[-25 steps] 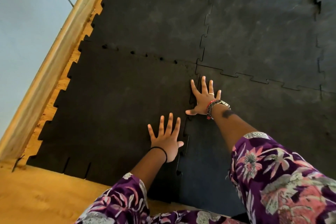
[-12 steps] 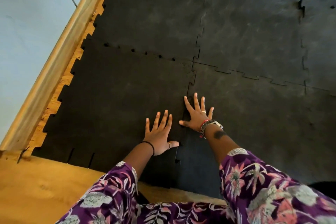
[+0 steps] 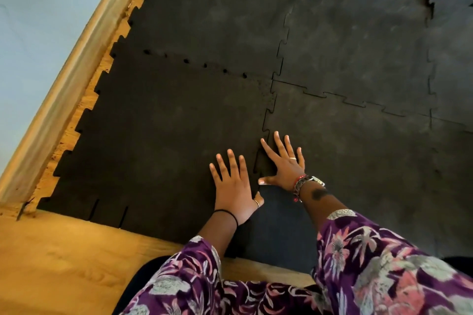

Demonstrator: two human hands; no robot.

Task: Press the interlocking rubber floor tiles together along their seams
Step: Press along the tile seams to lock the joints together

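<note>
Black interlocking rubber tiles cover the floor. My left hand point(image 3: 234, 186) lies flat with fingers spread on the near left tile point(image 3: 153, 140), just left of the toothed seam point(image 3: 266, 120). My right hand point(image 3: 282, 163) rests flat with fingers spread on the near right tile point(image 3: 358, 161), its thumb across the seam where the teeth stand slightly raised. Beyond the hands the seam looks closed up to the four-tile corner point(image 3: 272, 82). Neither hand holds anything.
A wooden skirting board point(image 3: 76, 66) and a pale wall point(image 3: 33, 33) run along the left. Bare wooden floor point(image 3: 64, 258) lies in front of the tiles. A lifted tab point(image 3: 430, 4) shows in a far right seam. Small holes dot the left cross seam point(image 3: 204, 65).
Both hands have come back toward me along the seam, the right hand most. The camera has shifted slightly.
</note>
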